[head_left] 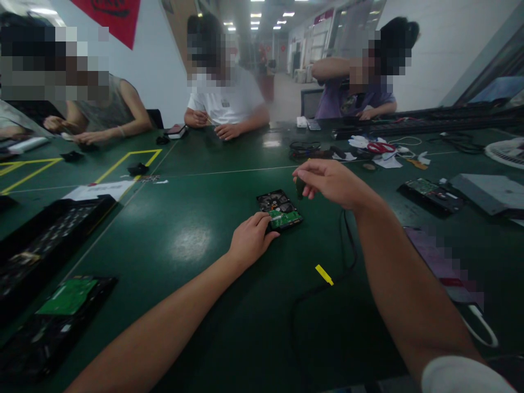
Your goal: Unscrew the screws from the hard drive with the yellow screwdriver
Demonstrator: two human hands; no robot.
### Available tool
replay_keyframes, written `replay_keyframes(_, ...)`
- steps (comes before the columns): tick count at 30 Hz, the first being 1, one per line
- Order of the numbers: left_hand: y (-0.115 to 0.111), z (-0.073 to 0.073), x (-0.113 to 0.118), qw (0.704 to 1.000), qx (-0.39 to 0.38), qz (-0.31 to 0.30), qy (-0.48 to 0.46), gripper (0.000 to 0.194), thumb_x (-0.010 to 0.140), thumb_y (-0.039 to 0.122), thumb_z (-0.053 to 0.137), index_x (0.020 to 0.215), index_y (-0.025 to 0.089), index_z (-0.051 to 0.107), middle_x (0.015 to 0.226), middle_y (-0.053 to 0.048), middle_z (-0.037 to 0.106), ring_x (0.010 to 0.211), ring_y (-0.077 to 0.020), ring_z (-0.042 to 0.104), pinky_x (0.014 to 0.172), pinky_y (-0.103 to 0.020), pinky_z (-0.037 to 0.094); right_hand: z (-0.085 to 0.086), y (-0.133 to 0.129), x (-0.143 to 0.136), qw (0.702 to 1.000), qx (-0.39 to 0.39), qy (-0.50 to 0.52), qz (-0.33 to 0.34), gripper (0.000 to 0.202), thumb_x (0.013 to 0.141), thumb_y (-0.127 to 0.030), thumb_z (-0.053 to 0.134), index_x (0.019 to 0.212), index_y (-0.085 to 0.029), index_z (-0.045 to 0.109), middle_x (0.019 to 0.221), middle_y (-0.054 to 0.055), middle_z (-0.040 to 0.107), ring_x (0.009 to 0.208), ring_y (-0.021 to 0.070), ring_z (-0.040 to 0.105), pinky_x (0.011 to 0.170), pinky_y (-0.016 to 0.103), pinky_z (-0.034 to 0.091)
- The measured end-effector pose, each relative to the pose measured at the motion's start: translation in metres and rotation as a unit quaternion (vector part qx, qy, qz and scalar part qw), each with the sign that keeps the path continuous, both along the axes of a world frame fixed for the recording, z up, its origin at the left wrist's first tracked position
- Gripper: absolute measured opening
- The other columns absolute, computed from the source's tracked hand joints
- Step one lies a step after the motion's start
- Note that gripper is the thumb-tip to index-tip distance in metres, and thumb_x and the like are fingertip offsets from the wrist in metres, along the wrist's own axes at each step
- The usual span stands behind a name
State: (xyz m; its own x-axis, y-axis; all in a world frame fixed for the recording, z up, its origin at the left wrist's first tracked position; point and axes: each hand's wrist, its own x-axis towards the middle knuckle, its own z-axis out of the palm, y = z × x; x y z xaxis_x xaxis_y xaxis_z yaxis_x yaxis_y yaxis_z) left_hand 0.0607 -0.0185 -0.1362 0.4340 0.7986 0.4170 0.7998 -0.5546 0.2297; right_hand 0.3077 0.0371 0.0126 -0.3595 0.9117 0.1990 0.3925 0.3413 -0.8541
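A hard drive lies on the green tabletop in front of me, its dark metal underside and green circuit board facing up. My left hand holds it by the near left corner, fingers over the edge and thumb along the near side. Just above and to the right of the drive, my right hand is raised off the table. Its fingers pinch a small dark olive piece whose kind I cannot make out. A bright yellow tag-like strip lies on the table nearer to me, beside a black cable.
Another hard drive and a grey metal box sit at right, near a purple phone-like slab. Drives with boards and a black tray lie left. Three people sit across the table. A white fan stands far right.
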Motion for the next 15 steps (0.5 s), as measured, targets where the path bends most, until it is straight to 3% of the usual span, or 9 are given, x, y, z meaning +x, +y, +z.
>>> replay_keyframes(4,0.0012,-0.0020,0.0012,1.000,0.007,0.010,-0.004,0.040,0.102,0.046,0.062,0.130,0.018,0.062,0.136,-0.012,0.066,0.120,-0.0307,0.068,0.099,-0.047,0.061,-0.0001,-0.0002,-0.0007,1.000,-0.018,0.019,0.010,0.021,0.099,-0.041,0.070,0.101,-0.019,0.072,0.075,0.004,0.071,0.065,0.0182,0.069,0.059,0.030,0.057)
replay_keyframes(8,0.0010,-0.0043,0.0006,1.000,0.007,0.002,-0.017,0.041,0.102,0.046,0.063,0.132,0.019,0.061,0.138,-0.013,0.065,0.124,-0.0307,0.066,0.102,-0.046,0.060,0.0021,-0.0021,0.0007,1.000,0.004,-0.004,0.001,0.017,0.096,-0.037,0.074,0.102,-0.022,0.073,0.078,0.002,0.070,0.064,0.0157,0.064,0.054,0.027,0.050)
replay_keyframes(15,-0.0004,-0.0016,0.0007,0.999,0.007,-0.008,-0.040,0.036,0.105,0.041,0.055,0.132,0.018,0.061,0.138,-0.013,0.064,0.123,-0.0296,0.066,0.105,-0.047,0.059,-0.0006,0.0030,0.0047,0.997,0.029,-0.035,-0.066,0.019,0.085,-0.033,0.083,0.084,-0.020,0.069,0.076,0.004,0.072,0.064,0.0170,0.063,0.056,0.029,0.046)
